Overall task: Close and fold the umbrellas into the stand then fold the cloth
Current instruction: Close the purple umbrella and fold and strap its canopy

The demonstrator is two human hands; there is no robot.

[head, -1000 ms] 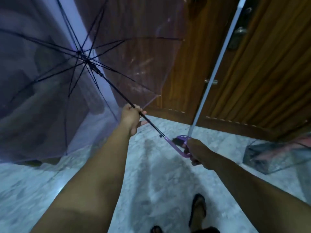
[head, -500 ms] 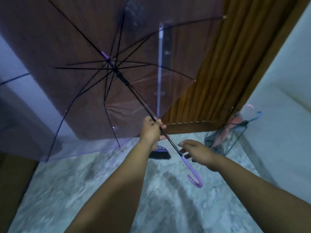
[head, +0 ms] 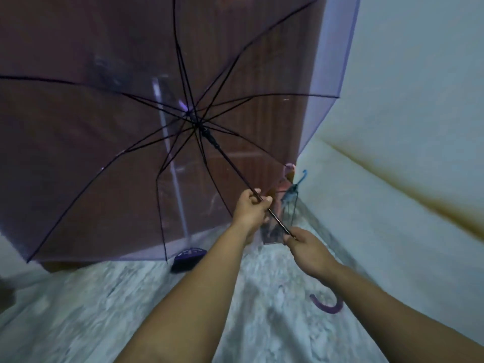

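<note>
Umbrella (head: 167,142) is spreading open toward eleven o'clock because I am gripping its shaft (head: 230,166) with my left hand (head: 250,209) and its lower end with my right hand (head: 307,248), aiming it past the stand (head: 286,205) at one o'clock for closing.

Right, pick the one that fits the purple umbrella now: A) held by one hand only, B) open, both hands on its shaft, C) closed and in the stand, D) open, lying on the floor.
B: the umbrella has its canopy fully spread, the left hand grips the shaft higher up and the right hand grips it lower, near the hooked handle.
</note>
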